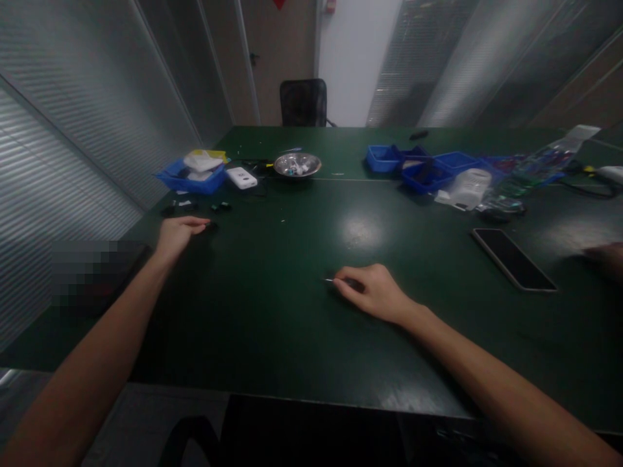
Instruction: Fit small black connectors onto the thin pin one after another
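Observation:
At the left of the green table, my left hand (176, 237) is closed in a pinch on a small dark piece (211, 225), whose kind I cannot make out. More small black pieces (221, 207) lie just beyond those fingertips. My right hand (372, 288) rests near the middle of the table, its fingers closed round a thin tool with a metal tip (328, 280). The tip points left, and most of the tool is hidden by my fingers. The two hands are well apart.
A blue basket (199, 186), white power bank (242, 178) and metal bowl (297, 167) stand at the back left. Blue bins (426, 176), a plastic bottle (530, 170) and a phone (513, 259) are at right. Another person's hand (608, 256) shows at the right edge.

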### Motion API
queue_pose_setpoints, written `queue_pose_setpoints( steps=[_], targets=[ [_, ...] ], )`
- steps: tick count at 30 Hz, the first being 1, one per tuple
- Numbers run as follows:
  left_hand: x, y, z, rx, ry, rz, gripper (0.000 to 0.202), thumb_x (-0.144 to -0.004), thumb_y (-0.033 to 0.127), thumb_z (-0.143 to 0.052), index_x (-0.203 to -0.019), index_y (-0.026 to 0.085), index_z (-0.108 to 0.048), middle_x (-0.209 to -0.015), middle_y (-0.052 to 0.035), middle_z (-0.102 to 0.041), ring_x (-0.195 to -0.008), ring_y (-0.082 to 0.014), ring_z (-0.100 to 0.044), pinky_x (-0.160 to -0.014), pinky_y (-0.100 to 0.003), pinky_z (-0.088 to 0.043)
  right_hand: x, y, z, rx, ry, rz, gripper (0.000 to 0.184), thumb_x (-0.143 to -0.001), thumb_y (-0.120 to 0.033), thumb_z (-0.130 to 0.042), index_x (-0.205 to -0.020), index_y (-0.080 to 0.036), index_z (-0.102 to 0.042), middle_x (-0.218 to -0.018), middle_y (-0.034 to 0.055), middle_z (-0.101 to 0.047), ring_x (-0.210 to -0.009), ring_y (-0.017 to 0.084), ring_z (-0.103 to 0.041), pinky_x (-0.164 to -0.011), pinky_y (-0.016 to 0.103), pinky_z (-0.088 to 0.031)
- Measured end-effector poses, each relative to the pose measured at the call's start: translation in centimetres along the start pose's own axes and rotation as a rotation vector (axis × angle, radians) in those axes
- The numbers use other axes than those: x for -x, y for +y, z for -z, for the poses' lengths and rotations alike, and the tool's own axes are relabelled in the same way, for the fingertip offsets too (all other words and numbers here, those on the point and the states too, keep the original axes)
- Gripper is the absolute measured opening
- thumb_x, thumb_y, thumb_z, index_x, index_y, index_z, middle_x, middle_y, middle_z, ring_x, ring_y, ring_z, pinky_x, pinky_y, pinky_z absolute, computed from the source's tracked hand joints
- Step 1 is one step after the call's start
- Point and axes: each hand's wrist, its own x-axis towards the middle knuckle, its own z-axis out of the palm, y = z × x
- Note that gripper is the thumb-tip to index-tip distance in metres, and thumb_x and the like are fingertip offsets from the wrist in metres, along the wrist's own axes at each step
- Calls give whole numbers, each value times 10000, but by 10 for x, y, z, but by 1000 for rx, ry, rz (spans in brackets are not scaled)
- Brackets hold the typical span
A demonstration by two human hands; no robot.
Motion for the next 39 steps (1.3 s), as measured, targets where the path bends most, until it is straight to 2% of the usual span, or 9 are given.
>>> queue_pose_setpoints(
  steps=[3, 7, 12, 17, 23, 26, 32, 36, 39],
  targets=[
    [6, 5, 1, -168, 13, -77, 349, -867, 282, -628, -1169, 170, -761, -1054, -73, -746, -898, -239, -659, -812, -328, -477, 0, 1, -1, 4, 2, 1, 348, -1015, -440, -466, -1002, -211, -728, -687, -10, -661, -548, 104, -547, -581, 265, -362],
    [22, 22, -3, -610, 37, -290, 386, -921, 238, -515, -1225, 178, -746, -1156, -114, -722, -1021, -316, -666, -920, -409, -484, 1, 1, -1, 8, 9, 2, 335, -1015, -434, -474, -1005, -215, -728, -689, -19, -656, -546, 95, -541, -583, 252, -357],
    [48, 44, -16, -908, -18, -328, 501, -966, 244, -393, -1406, 107, -591, -1266, -198, -656, -1068, -349, -654, -914, -450, -505, 2, 0, 0, 11, 12, 12, 330, -1015, -431, -478, -1006, -212, -724, -703, -16, -660, -557, 94, -544, -583, 247, -353],
    [54, 49, -28, -956, 22, -452, 530, -985, 224, -347, -1437, -11, -494, -1465, -259, -480, -1300, -355, -516, -1021, -463, -460, 2, 0, 0, 13, 13, 17, 326, -1014, -424, -478, -995, -210, -723, -706, -16, -658, -554, 93, -541, -584, 252, -354],
    [48, 46, -28, -994, -45, -488, 562, -963, 187, -351, -1462, -56, -441, -1480, -287, -445, -1349, -385, -454, -1039, -515, -425, 2, 1, 1, 4, 6, 19, 326, -1014, -426, -480, -1003, -210, -725, -699, -16, -656, -555, 96, -542, -579, 252, -349],
    [49, 48, -27, -1025, -24, -501, 556, -959, 182, -344, -1450, -51, -457, -1468, -290, -449, -1379, -400, -405, -1024, -525, -425, 1, 0, 1, 4, -1, 18, 330, -1015, -422, -478, -1010, -204, -725, -713, -9, -664, -554, 96, -541, -575, 251, -348],
    [53, 53, -27, -1046, 34, -498, 501, -975, 243, -350, -1368, 8, -553, -1303, -278, -532, -1187, -396, -530, -886, -471, -488, 2, -4, 2, 7, 5, 26, 332, -1017, -413, -473, -1012, -200, -728, -710, -7, -663, -553, 95, -535, -578, 248, -352],
    [51, 53, -27, -944, 67, -492, 507, -981, 248, -348, -1402, 23, -519, -1236, -247, -562, -1085, -342, -581, -891, -431, -486, 1, -3, 2, 12, -2, 28, 334, -1017, -417, -474, -1019, -198, -727, -719, -3, -671, -564, 98, -546, -586, 248, -356],
    [49, 54, -27, -865, 79, -470, 453, -980, 260, -359, -1309, 44, -583, -1199, -219, -589, -1065, -324, -591, -915, -415, -477, 1, -2, 2, 23, -2, 27, 332, -1016, -424, -477, -1016, -205, -727, -718, -8, -673, -556, 95, -545, -587, 249, -354]
  ],
)
